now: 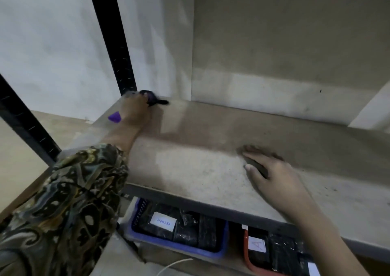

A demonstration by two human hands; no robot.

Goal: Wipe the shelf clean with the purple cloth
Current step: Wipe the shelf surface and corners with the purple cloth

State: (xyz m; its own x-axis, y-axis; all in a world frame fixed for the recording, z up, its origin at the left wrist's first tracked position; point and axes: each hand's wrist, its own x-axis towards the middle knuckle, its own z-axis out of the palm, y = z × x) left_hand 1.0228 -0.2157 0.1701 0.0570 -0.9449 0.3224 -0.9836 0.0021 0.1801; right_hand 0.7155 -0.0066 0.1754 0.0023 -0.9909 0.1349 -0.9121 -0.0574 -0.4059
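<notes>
The shelf is a pale, speckled board in a black metal rack. My left hand reaches to the shelf's far left corner and presses the purple cloth against the board; the cloth is bunched under my palm, with a purple corner showing at my wrist and a dark part past my fingers. My right hand lies flat on the shelf at the middle right, fingers spread and straight, holding nothing.
A black upright post stands at the far left corner, just behind my left hand. Below the shelf sit a blue basket and a red basket, both with dark labelled packs. A white cable runs beneath.
</notes>
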